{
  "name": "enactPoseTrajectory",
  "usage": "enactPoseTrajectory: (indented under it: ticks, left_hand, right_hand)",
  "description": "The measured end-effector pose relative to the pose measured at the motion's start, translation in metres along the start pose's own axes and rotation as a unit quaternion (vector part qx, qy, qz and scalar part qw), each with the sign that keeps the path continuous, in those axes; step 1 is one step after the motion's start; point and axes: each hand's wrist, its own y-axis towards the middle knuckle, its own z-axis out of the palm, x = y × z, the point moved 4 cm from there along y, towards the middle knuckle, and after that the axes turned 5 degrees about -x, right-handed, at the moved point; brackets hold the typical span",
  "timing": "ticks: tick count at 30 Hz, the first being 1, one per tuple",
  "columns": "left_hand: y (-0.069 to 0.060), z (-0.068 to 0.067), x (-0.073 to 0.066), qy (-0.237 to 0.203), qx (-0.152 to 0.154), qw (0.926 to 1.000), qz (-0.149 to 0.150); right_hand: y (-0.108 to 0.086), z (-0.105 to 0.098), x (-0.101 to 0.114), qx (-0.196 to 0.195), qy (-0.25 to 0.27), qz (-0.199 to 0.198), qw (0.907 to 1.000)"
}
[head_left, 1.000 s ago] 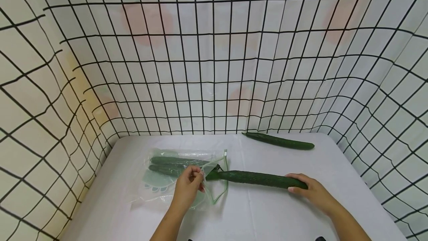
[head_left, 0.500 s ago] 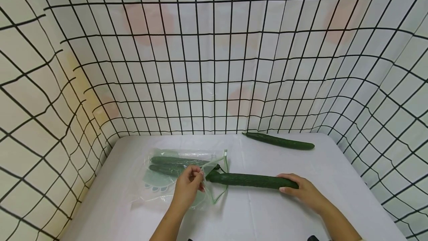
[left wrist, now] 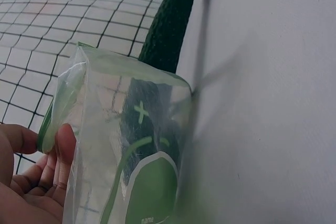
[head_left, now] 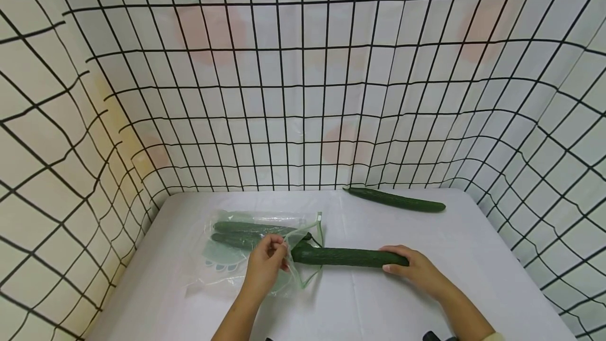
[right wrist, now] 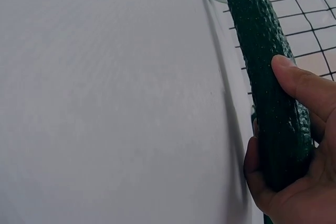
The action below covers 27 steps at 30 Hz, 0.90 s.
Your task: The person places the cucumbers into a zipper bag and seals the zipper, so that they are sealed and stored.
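Observation:
My left hand (head_left: 266,261) pinches the green-edged mouth of a clear plastic zip bag (left wrist: 100,103), holding it open. Two cucumbers (head_left: 246,227) lie inside the bag, seen through the film. My right hand (head_left: 414,267) grips the right end of another cucumber (head_left: 350,257), whose left end is inside the bag mouth. In the right wrist view, the thumb and fingers of that hand (right wrist: 299,145) wrap round the end of this cucumber (right wrist: 262,66). The bag film in the left wrist view carries a green printed pattern; the far tip of the cucumber is blurred behind it.
One more cucumber (head_left: 395,200) lies at the back right of the white table (head_left: 379,304). A black wire grid (head_left: 303,88) with pale cloth behind it rises along the table's back and both sides.
My right hand has moved left, sliding the cucumber further into the bag mouth. The left hand and the bag stay where they were.

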Motion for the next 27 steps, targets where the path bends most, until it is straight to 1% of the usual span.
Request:
enactPoseTrajectory:
  ticks: [4, 11, 19, 27]
  left_hand:
    - [0.001, -0.001, 0.001, 0.002, 0.0, 1.0, -0.001]
    - [0.002, -0.001, 0.003, 0.0, -0.005, 1.0, -0.001]
    - [0.003, -0.001, 0.004, 0.005, -0.005, 1.0, -0.001]
    - [0.003, -0.001, 0.004, -0.001, -0.005, 1.0, -0.002]
  right_hand:
    - [0.004, 0.006, 0.004, 0.001, 0.0, 0.003, 1.0]
    - [0.009, 0.017, 0.015, 0.005, 0.009, -0.012, 0.9999]
    - [0.018, 0.031, 0.02, 0.005, 0.007, 0.002, 1.0]
    - [0.023, 0.044, 0.03, 0.003, 0.016, 0.004, 0.9999]
